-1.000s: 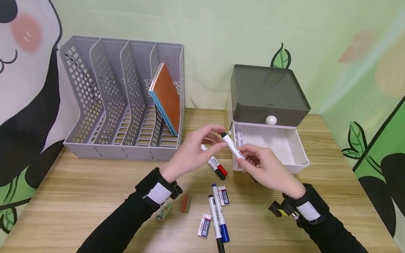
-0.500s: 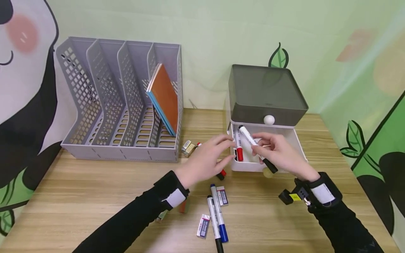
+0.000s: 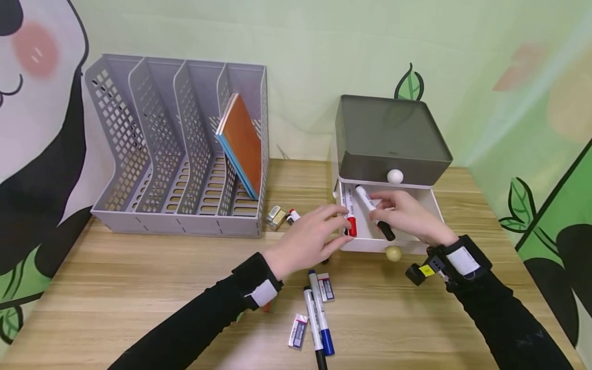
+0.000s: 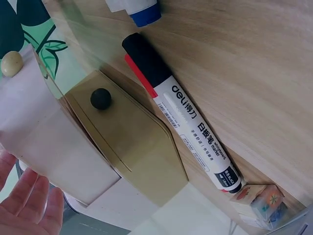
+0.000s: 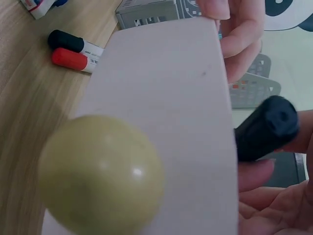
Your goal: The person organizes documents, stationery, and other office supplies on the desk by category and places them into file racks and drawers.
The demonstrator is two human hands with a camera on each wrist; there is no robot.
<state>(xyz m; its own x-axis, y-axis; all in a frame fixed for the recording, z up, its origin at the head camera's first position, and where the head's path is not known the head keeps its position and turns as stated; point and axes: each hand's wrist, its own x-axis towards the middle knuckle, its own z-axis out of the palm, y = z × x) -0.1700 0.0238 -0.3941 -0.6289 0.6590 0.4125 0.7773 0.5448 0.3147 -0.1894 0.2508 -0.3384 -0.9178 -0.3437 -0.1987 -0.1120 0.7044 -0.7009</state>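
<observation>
My right hand (image 3: 409, 215) pinches a whiteboard marker (image 3: 366, 197) with a black cap, tilted over the pulled-out white drawer (image 3: 363, 245). In the right wrist view the black cap (image 5: 269, 127) shows just above the drawer's front wall. My left hand (image 3: 310, 237), its fingers relaxed, is at the drawer's front left corner, fingertips right at the rim. Inside, along the left wall, lies a red-capped marker (image 3: 352, 224). Mostly hidden beneath my left hand, a black marker (image 4: 190, 127) and a red one lie side by side on the table.
A grey file rack (image 3: 180, 221) stands back left with an orange notebook (image 3: 242, 141) in it. Above the open drawer is a dark grey one (image 3: 393, 128). In front lie a blue-capped marker (image 3: 326, 334), a black-capped marker (image 3: 314, 321) and erasers (image 3: 298, 331). Small blocks (image 3: 276, 217) sit near the rack.
My right hand has carried the black-capped marker from between both hands into the space over the drawer and lowered it. The left hand has let go of it and shifted right to the drawer's corner.
</observation>
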